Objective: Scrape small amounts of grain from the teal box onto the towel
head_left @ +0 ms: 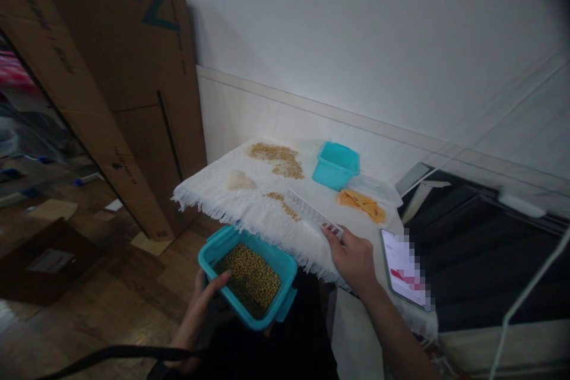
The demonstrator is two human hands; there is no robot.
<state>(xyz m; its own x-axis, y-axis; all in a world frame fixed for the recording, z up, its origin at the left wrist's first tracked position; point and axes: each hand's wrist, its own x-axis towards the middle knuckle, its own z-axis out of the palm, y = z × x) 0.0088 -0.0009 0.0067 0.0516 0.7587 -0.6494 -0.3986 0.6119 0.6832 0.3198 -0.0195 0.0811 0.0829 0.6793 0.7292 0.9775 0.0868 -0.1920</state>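
Note:
My left hand [200,303] grips a teal plastic container [276,261] full of brownish beans, held just below the near edge of a white fringed cloth [253,208]. My right hand [354,258] rests on the cloth's near edge and holds one end of a white comb-like plastic strip [312,212] that lies across the cloth. Small piles of beans [278,157] lie on the cloth beyond the strip, with a few [285,205] right beside it.
An empty teal container [336,165] stands at the back of the cloth, a clear lid [376,189] and an orange packet [363,203] beside it. A phone [405,270] lies right of my hand. Large cardboard boxes [111,71] stand left; a dark surface [481,249] is at right.

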